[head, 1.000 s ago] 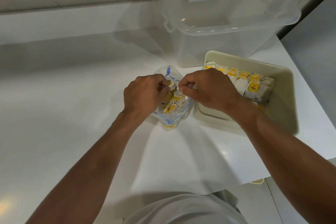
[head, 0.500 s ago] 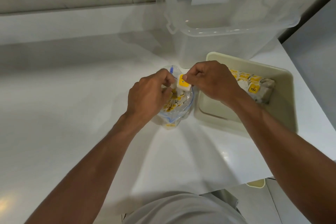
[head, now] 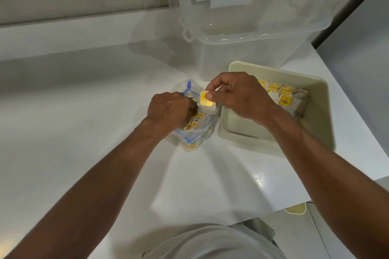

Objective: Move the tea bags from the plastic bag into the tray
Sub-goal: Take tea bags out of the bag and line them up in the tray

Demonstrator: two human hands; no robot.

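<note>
On white countertop, near right edge: grips plastic bag with left hand as anchor; pinches tea bag with right hand, likely bound for adjacent tray.

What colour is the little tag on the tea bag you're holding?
Yellow. The head view shows the tag on the tea bag pinched by the right hand.

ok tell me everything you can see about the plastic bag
The plastic bag is small, clear and crumpled, with blue lines along its seal and a blue slider at the far end. It lies on the white counter, close beside the tray on its left side. It is open and holds yellow-tagged tea bags and loose white strings. The left hand grips it at the mouth, while the right hand pinches one tea bag just above the opening.
</note>
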